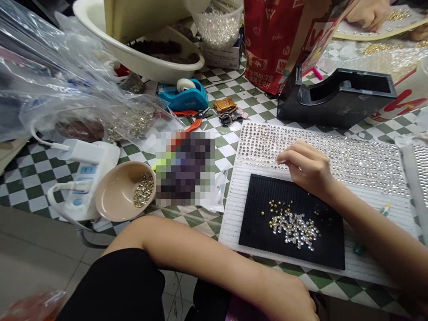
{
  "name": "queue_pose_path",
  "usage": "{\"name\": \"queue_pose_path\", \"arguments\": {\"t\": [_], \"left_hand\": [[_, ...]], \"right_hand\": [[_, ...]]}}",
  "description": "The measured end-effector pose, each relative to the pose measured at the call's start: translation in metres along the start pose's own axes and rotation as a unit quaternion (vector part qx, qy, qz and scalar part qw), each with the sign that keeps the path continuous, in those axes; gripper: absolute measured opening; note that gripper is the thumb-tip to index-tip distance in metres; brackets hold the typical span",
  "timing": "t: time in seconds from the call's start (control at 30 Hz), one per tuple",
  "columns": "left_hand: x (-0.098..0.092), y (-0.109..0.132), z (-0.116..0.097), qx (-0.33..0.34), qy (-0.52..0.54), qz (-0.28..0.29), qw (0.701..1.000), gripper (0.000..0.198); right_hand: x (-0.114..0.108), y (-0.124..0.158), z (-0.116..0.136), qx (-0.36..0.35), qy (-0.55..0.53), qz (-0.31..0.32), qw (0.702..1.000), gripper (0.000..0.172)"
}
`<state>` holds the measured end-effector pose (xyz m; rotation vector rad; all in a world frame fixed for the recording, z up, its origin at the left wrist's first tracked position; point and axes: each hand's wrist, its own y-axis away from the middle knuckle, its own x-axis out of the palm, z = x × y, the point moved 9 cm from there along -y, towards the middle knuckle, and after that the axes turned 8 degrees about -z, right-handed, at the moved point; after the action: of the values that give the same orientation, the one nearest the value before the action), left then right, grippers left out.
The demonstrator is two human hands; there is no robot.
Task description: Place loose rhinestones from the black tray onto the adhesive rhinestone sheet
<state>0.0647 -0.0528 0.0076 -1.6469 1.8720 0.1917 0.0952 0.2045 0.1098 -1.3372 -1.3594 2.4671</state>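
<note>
Rhinestones [361, 167] fill rows across the far part of a white board [232, 209]. Over their near edge, the right hand [309, 167] has its fingers bent and tips together; whether it grips a stone, I cannot tell. The left hand [290, 294] hangs at the near side, its fingers mostly hidden, open or closed unclear. Between them, a black tray [257, 196] bears loose stones [294, 229]. Left is a beige bowl [115, 196]; far right, a black tape dispenser [321, 111] and another person's hand [368, 15].

Right fingers [294, 157] bend over rows of stones [361, 167] beside a black tray [254, 223]
</note>
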Motion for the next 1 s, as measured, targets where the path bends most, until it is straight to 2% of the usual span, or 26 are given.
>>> {"name": "queue_pose_path", "arguments": {"t": [0.2, 0.43, 0.6, 0.83, 1.0], "left_hand": [[-0.001, -0.003, 0.002, 0.011, 0.024, 0.003, 1.000, 0.027], [-0.010, -0.003, 0.005, 0.016, 0.105, -0.051, 0.993, 0.028], [-0.006, -0.002, 0.004, 0.018, 0.058, -0.064, 0.996, 0.028], [-0.001, -0.003, 0.001, 0.036, 0.004, -0.041, 0.999, 0.033], [0.001, -0.003, -0.002, 0.059, -0.023, -0.030, 0.998, 0.034]], "right_hand": [[-0.007, 0.001, -0.002, 0.012, 0.001, -0.018, 1.000, 0.028], [-0.005, 0.002, -0.001, -0.003, 0.003, -0.017, 1.000, 0.028], [-0.005, 0.003, -0.001, -0.009, 0.006, -0.021, 1.000, 0.029], [-0.005, 0.002, 0.000, -0.010, 0.008, -0.012, 1.000, 0.029], [-0.014, 0.004, -0.003, 0.012, 0.004, -0.032, 0.999, 0.028]]}}
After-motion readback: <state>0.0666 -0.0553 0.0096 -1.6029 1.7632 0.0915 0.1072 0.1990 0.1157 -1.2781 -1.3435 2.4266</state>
